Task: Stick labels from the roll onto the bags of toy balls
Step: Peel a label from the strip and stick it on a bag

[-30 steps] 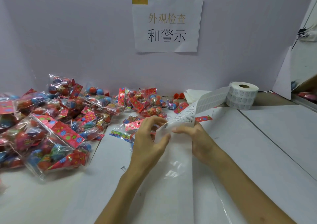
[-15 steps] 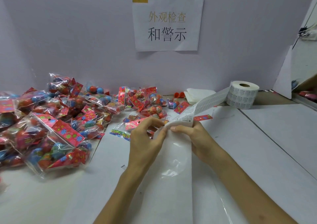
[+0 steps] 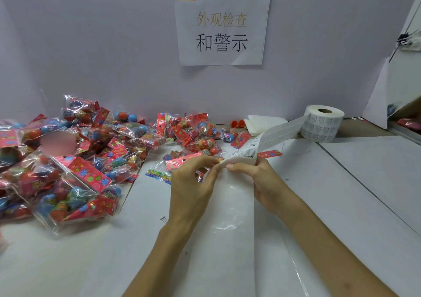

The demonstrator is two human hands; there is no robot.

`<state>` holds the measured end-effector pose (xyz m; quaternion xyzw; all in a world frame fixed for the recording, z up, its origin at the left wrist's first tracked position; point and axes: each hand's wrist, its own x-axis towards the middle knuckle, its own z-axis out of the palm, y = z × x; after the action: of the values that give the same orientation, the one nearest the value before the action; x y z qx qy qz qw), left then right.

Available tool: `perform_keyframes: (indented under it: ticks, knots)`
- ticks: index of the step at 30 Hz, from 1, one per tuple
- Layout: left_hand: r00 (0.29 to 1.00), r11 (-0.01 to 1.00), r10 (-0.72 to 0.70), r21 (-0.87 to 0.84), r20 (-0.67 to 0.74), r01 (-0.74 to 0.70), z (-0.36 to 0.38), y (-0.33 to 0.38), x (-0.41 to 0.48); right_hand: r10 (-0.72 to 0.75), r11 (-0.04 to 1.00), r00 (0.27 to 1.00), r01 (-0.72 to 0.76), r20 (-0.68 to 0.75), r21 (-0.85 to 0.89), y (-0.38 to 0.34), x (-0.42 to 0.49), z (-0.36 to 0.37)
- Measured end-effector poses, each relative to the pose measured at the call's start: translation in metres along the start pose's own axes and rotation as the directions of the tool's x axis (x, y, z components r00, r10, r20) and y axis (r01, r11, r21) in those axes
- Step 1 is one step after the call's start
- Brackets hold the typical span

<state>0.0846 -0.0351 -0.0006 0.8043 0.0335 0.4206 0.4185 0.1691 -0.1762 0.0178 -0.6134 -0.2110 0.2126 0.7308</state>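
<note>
Desk [image 3: 341, 194]: white top that carries everything; a dark seam crosses its right part.
Partition [image 3: 91, 46]: pale wall standing along the desk's far edge.
Bags of toy balls [image 3: 75, 160]: clear bags with red header cards, heaped over the desk's left half up to the far edge; a few lie loose at the middle, just beyond the hands.
Sign [image 3: 222, 27]: white sheet with printed characters, stuck on the partition.
Label strip [image 3: 278, 132]: runs from the roll toward the desk's middle, bends at the hands, then trails to the near edge.
Left hand [image 3: 191, 180]: fingers curled, thumb and fingertips pinching the strip at the bend.
Right hand [image 3: 257, 178]: close against the left, thumb on top of the strip, clamping it.
Roll [image 3: 323, 123]: core hole up, near the desk's far right corner.
</note>
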Motion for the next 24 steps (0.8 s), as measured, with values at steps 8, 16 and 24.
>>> perform_keyframes:
  ticks: [8, 16, 24]
  knots:
    - [1.000, 0.999, 0.027, 0.044, -0.016, -0.026, -0.0008, -0.0007, -0.0010, 0.009, 1.000, 1.000, -0.009, -0.010, 0.009, -0.0023, -0.0017, 0.0028]
    - [0.999, 1.000, -0.013, 0.028, -0.032, 0.014, 0.0001, 0.0013, 0.0001, 0.000, 1.000, 1.000, 0.000, 0.022, 0.014, -0.0011, -0.0010, 0.0012]
    - [0.979, 0.979, -0.194, -0.073, -0.064, 0.189, 0.0007, -0.0015, 0.0019, 0.058, 0.998, 0.992, -0.061, -0.109, -0.025, 0.0019, -0.0002, 0.0011]
